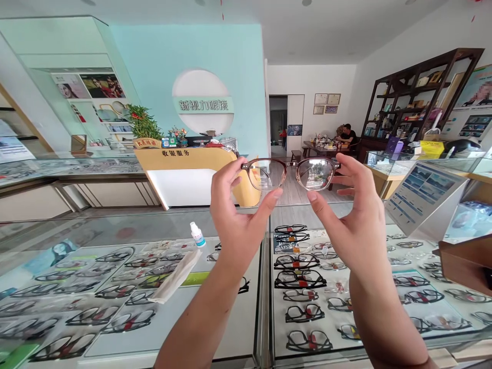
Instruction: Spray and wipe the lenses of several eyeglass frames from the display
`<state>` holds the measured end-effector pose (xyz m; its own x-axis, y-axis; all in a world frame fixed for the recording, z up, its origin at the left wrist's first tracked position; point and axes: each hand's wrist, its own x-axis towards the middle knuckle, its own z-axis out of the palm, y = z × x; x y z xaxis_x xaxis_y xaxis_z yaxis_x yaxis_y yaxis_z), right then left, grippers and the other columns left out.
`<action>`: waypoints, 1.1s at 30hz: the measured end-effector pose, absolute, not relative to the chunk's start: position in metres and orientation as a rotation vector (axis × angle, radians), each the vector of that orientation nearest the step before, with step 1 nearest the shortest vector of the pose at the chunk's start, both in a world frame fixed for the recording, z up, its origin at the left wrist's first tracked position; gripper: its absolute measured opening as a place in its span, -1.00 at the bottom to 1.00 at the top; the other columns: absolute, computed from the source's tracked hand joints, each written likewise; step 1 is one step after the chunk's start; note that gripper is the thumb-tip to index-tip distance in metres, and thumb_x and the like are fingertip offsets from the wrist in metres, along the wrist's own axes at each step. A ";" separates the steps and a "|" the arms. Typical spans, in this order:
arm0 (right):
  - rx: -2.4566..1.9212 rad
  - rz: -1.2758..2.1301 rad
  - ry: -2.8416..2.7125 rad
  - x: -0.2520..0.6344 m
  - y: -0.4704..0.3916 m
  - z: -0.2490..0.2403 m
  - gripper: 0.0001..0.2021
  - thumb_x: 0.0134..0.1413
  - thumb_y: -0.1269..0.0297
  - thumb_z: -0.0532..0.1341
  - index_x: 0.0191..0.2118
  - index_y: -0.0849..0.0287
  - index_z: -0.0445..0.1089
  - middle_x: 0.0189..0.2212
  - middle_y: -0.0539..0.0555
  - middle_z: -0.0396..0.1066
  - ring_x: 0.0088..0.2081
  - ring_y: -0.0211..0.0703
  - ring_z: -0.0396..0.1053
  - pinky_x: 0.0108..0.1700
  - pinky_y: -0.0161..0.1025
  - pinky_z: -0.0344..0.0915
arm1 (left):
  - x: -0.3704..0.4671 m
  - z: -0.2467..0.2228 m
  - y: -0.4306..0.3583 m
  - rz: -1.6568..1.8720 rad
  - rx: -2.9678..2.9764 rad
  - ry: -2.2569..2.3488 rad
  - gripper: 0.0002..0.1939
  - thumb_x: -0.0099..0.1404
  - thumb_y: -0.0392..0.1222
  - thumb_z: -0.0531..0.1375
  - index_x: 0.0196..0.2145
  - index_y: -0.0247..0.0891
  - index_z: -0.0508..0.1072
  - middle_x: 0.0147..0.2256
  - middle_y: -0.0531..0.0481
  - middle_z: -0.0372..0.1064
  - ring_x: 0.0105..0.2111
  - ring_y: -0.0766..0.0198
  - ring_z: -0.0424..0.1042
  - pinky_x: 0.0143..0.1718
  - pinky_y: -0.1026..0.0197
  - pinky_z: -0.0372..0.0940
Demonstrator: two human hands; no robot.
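Both forearms (203,312) slanted upward and inward above a glass counter (243,335). The left hand (242,210) and right hand (351,210), fingers curved and partly spread, pinched a pair of glasses (291,164) by its opposite sides, thumbs at the lower rims. The glasses were raised level between them; glossy rims, reddish-brown above and clear below, surrounded rounded lenses (315,174).

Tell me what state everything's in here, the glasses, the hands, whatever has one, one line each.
Brown-rimmed eyeglasses: held up roughly level, both lenses in place
Left hand: gripping their left end
Right hand: gripping their right end
White dropper bottle: standing
Pale cloth: lying in a long narrow strip
Display eyeglasses: laid out in rows
Printed stand: standing, face leaning back
Back doorway: open
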<state>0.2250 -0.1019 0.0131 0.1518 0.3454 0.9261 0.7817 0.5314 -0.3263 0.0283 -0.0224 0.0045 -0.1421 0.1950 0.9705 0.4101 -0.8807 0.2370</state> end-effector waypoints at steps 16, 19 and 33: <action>-1.089 -0.394 -1.442 0.218 -0.098 0.010 -0.31 0.49 -0.01 0.31 0.61 -0.09 0.26 0.20 0.26 0.59 0.15 0.28 0.59 0.12 0.33 0.65 | 0.034 0.000 -0.024 -2.150 -1.911 -0.739 -0.27 0.49 0.12 0.42 0.47 0.00 0.29 0.35 -0.24 0.43 0.35 -0.08 0.48 0.30 -0.20 0.51; -1.091 -0.390 -1.443 0.217 -0.097 0.009 -0.31 0.49 -0.03 0.30 0.61 -0.07 0.26 0.19 0.26 0.60 0.12 0.25 0.61 0.09 0.29 0.66 | 0.036 0.000 -0.027 -2.127 -1.879 -0.747 -0.26 0.50 0.13 0.42 0.49 0.01 0.28 0.37 -0.24 0.41 0.38 -0.09 0.45 0.28 -0.18 0.51; -1.149 -0.383 -1.461 0.215 -0.094 0.010 -0.30 0.47 -0.06 0.30 0.58 0.00 0.29 0.13 0.27 0.63 0.05 0.24 0.62 0.02 0.24 0.64 | 0.035 0.001 -0.028 -2.115 -1.851 -0.768 -0.23 0.49 0.20 0.42 0.50 0.03 0.29 0.36 -0.21 0.37 0.36 -0.12 0.46 0.18 -0.10 0.53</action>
